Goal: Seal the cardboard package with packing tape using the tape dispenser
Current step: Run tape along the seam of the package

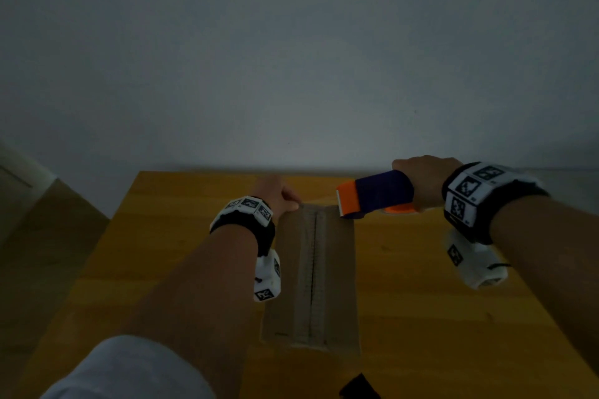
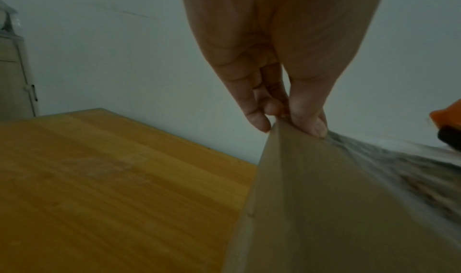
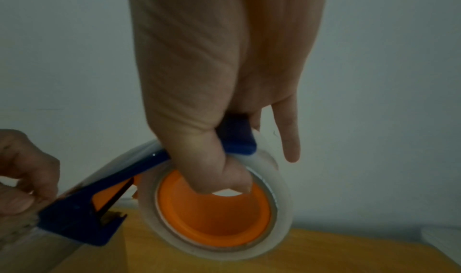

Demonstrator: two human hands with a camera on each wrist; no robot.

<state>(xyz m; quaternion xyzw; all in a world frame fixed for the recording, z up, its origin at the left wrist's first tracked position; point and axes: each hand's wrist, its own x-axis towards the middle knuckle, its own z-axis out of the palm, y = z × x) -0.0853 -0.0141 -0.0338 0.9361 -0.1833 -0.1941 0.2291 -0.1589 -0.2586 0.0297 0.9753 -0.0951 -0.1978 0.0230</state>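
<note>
A long cardboard box (image 1: 337, 272) lies on the wooden table, with clear tape (image 1: 312, 269) running down its centre seam. My left hand (image 1: 285, 196) grips the box's far left corner, thumb on top and fingers curled over the far edge (image 2: 291, 123). My right hand (image 1: 418, 185) holds the blue and orange tape dispenser (image 1: 372, 194), whose blade end rests at the box's far right corner. In the right wrist view my thumb (image 3: 219, 174) hooks into the orange core of the clear tape roll (image 3: 282, 208). The dispenser's blue nose (image 3: 75, 224) touches the box top.
The yellow wooden table (image 1: 162, 236) stands against a plain grey wall. A pale cabinet (image 2: 15, 80) sits beyond the table's left side. A small dark object (image 1: 356, 385) shows at the near end of the box. The scene is dim.
</note>
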